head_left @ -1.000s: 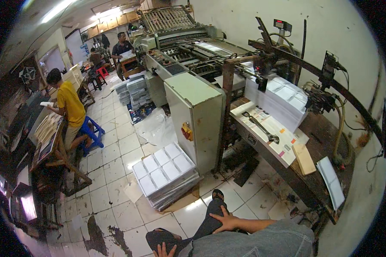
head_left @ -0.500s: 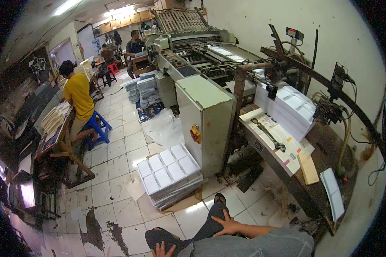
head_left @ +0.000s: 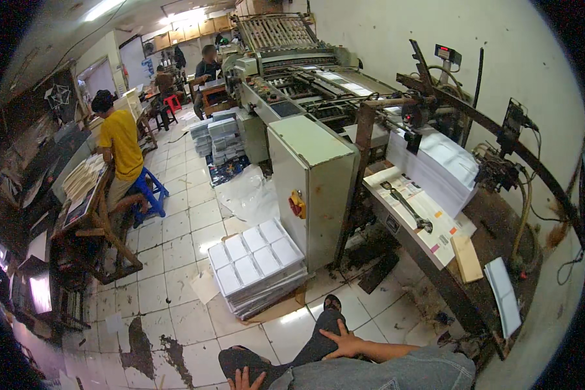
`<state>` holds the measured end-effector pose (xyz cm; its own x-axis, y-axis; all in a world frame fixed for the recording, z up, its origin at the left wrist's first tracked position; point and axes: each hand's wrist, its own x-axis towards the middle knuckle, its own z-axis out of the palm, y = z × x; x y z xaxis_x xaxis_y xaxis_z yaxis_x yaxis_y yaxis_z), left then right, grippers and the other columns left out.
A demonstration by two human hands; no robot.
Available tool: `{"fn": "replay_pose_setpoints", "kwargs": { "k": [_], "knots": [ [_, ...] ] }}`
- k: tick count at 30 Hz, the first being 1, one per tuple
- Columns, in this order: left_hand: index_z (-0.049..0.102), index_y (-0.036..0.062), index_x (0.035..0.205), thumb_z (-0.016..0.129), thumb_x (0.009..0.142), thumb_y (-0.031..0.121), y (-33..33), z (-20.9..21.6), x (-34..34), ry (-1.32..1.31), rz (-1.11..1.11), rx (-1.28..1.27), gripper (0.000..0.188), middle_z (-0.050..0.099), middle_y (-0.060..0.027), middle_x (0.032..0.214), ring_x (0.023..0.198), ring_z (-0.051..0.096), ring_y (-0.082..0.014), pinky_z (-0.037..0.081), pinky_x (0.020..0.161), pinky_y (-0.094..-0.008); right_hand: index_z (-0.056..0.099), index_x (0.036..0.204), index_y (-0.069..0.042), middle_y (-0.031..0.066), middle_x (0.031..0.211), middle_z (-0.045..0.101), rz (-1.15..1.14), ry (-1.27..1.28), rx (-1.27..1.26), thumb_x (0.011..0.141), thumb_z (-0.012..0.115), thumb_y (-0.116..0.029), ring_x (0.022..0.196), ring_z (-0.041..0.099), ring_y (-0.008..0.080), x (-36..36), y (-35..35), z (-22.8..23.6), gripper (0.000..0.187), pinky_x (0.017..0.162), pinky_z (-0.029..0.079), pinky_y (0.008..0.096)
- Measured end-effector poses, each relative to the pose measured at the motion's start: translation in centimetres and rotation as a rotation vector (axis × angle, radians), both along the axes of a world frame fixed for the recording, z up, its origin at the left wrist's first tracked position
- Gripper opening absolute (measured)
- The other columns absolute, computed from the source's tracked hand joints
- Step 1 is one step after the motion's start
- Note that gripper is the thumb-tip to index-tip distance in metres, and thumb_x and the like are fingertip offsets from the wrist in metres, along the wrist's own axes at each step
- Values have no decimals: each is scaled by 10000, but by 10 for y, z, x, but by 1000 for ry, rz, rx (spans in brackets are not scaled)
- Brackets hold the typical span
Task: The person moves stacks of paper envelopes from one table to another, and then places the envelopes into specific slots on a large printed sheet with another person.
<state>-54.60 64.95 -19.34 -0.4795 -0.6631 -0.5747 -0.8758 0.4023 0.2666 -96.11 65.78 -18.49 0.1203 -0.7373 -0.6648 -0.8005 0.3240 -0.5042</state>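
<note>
My right hand (head_left: 342, 342) lies on my right thigh near the knee, fingers spread, nothing in it. On my other leg rests my left hand (head_left: 246, 379), cut by the lower edge, its visible fingers apart and bare. Beyond my feet a stack of paper sheets (head_left: 257, 257), its top sheet marked with several white panels, sits on cardboard on the floor. A large machine (head_left: 299, 71) stands ahead, with a tall pile of sheets (head_left: 439, 166) at its near end. A wrench (head_left: 406, 207) lies on printed paper on the bench to my right.
A grey-green cabinet (head_left: 315, 195) with a red and yellow knob stands beside the floor stack. Clear plastic sheeting (head_left: 250, 198) and more paper bundles (head_left: 221, 136) lie beyond. At left a person in a yellow shirt (head_left: 120, 143) sits on a blue stool (head_left: 151, 198); others sit farther back.
My hands stay where they were. The top sheet on the machine's pile now looks blurred, and the sheets on its feed bed have shifted. The person in yellow has moved an arm slightly.
</note>
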Motion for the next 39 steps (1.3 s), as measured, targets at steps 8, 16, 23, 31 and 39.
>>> {"fn": "replay_pose_setpoints", "kwargs": {
  "k": [8, 16, 23, 31, 39],
  "knots": [
    [235, 359, 1539, 500, 853, 658, 16, -45, 19, 68, -129, -588, 794, 26, -204, 1618, 1476, 10, -449, 90, 1104, -713, 81, 1536, -458, 370, 1523, -186, 36, -8, -15, 612, 661, -834, 1365, 110, 653, 3, -4, -1, 1154, 1117, 242, 616],
    [254, 380, 1526, 524, 894, 531, 15, -10, 9, 72, -48, -296, 704, 116, -232, 1589, 1431, 144, -500, 198, 1052, -735, 101, 1536, -456, 401, 1502, -190, 36, -22, -56, 641, 685, -795, 1350, 169, 654, 1, -4, -9, 1122, 1098, 290, 597],
    [86, 430, 1538, 544, 927, 257, 9, -19, 11, 44, -146, -286, 783, 28, -215, 1593, 1438, 63, -483, 172, 1044, -740, 99, 1552, -404, 390, 1503, -209, 47, 33, -10, 648, 739, -731, 1333, 231, 647, -1, -12, 2, 1155, 1101, 316, 562],
    [-21, 413, 1550, 675, 809, 68, 4, 59, -7, -60, -78, -2, 1074, -91, -178, 1622, 1490, -68, -405, 96, 1123, -690, 141, 1557, -333, 436, 1479, -173, 66, -20, -253, 557, 805, -695, 1318, 264, 646, -16, -10, -56, 1253, 1109, 344, 538],
    [-9, 452, 1539, 687, 798, 59, 6, 61, -10, -33, -37, 7, 1090, -61, -120, 1636, 1501, -33, -367, 122, 1130, -680, 140, 1557, -329, 436, 1476, -178, 43, -12, -210, 562, 807, -687, 1318, 267, 644, -18, -28, -42, 1250, 1112, 342, 536]
  ]
}}
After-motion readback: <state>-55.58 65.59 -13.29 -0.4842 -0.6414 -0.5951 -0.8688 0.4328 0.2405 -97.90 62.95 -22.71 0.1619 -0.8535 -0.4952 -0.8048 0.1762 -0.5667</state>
